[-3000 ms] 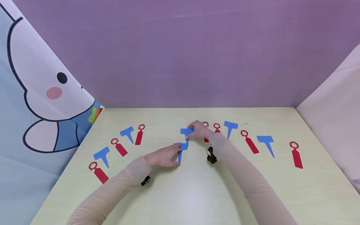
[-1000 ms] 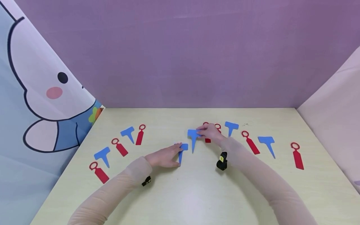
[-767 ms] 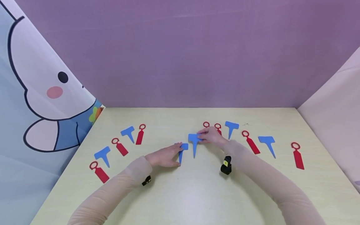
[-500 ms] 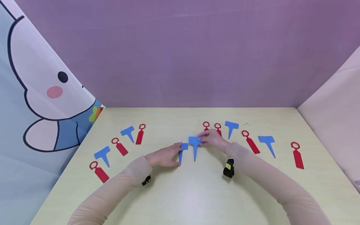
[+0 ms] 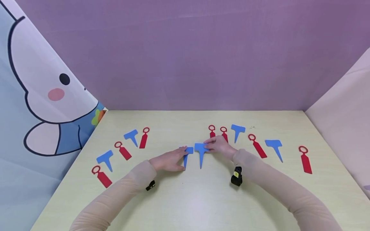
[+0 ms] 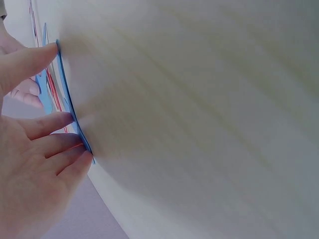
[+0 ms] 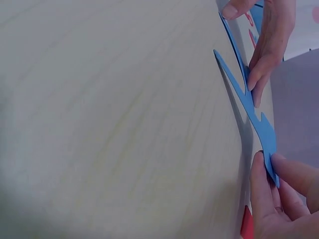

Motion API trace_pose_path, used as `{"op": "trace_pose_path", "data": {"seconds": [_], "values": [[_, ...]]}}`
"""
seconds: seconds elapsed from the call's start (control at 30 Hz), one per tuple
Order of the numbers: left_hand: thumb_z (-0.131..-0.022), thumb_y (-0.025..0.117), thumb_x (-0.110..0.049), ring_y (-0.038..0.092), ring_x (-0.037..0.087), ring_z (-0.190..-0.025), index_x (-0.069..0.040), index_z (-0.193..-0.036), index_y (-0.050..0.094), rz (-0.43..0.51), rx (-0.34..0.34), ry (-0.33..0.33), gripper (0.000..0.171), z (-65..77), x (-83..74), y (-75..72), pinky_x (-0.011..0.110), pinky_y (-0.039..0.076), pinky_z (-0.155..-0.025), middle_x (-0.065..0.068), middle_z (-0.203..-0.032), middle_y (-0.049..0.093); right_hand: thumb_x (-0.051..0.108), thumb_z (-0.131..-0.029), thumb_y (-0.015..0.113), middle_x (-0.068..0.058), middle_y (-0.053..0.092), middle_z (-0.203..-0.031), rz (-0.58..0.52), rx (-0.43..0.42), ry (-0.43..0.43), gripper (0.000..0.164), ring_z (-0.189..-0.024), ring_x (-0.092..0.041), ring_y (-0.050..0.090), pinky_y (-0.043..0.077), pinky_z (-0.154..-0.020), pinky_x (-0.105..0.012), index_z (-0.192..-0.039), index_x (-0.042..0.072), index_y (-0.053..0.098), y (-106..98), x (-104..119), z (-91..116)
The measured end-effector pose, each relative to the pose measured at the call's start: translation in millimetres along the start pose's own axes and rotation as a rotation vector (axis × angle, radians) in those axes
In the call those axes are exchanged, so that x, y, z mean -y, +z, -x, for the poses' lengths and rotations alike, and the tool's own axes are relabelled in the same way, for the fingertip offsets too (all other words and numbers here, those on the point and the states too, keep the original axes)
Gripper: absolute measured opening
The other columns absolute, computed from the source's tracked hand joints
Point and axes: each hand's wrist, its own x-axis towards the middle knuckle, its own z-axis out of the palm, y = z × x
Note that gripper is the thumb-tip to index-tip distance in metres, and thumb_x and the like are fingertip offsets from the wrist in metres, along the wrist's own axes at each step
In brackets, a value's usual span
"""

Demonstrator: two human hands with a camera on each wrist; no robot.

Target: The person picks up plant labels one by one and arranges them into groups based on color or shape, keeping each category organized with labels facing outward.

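In the head view my left hand (image 5: 171, 160) lies over a blue T-shaped plant label (image 5: 189, 150) at mid-table. Its thumb touches the narrow point and its fingertips press at the crossbar, as the left wrist view also shows. Beside it, my right hand (image 5: 220, 146) pinches the crossbar end of a second blue T-shaped plant label (image 5: 200, 152) between thumb and fingers. This label points toward me, slightly apart from the first in the head view. In the right wrist view the held label (image 7: 267, 134) tilts, its tip (image 7: 219, 57) casting a shadow on the table.
Several red ring-topped tags and blue T-shaped labels lie in an arc. On the left are a red tag (image 5: 101, 177) and a blue label (image 5: 105, 158); on the right, a blue label (image 5: 274, 146) and a red tag (image 5: 305, 160). Two red tags (image 5: 212, 131) lie behind my right hand.
My right hand has carried its blue plant label right and then toward me, from behind the other label to beside it. The left hand and its label have stayed in place.
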Motion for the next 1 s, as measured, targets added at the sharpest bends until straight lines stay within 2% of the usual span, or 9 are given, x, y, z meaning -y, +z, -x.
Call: {"op": "trace_pose_path", "data": {"seconds": [0.43, 0.67, 0.8, 1.0], "values": [[-0.082, 0.059, -0.034, 0.016, 0.025, -0.133, 0.0, -0.135, 0.031, 0.002, 0.018, -0.012, 0.069, 0.7, -0.6, -0.8, 0.034, 0.017, -0.107, 0.015, -0.145, 0.015, 0.002, -0.078, 0.064, -0.018, 0.062, -0.098, 0.141, -0.059, -0.053, 0.025, -0.079, -0.022, 0.065, 0.052, -0.069, -0.028, -0.102, -0.005, 0.063, 3.9, -7.6, -2.3], [-0.082, 0.06, -0.033, 0.017, 0.026, -0.133, 0.001, -0.135, 0.031, 0.005, 0.004, -0.003, 0.07, 1.3, -1.2, -0.3, 0.035, 0.018, -0.107, 0.017, -0.145, 0.016, 0.004, -0.077, 0.066, -0.014, 0.064, -0.092, 0.234, -0.077, -0.09, 0.024, -0.072, -0.017, 0.064, 0.052, -0.068, -0.026, -0.1, -0.003, 0.065, 5.0, -7.8, -2.6], [-0.082, 0.061, -0.033, 0.018, 0.026, -0.132, 0.002, -0.134, 0.032, 0.007, -0.001, -0.002, 0.07, 0.8, -0.7, 0.3, 0.035, 0.018, -0.107, 0.017, -0.145, 0.017, 0.006, -0.076, 0.068, -0.01, 0.065, -0.086, 0.31, -0.08, -0.13, 0.022, -0.07, -0.014, 0.061, 0.052, -0.067, -0.024, -0.097, 0.0, 0.067, 4.9, -8.4, -3.3], [-0.082, 0.061, -0.034, 0.018, 0.025, -0.132, 0.001, -0.135, 0.032, 0.007, 0.002, -0.011, 0.07, 0.6, -0.7, 0.4, 0.035, 0.019, -0.107, 0.016, -0.145, 0.017, 0.006, -0.075, 0.068, -0.01, 0.066, -0.085, 0.403, -0.061, -0.244, 0.019, -0.074, -0.016, 0.059, 0.05, -0.066, -0.024, -0.093, -0.001, 0.068, 5.1, -8.4, -2.9]]}}
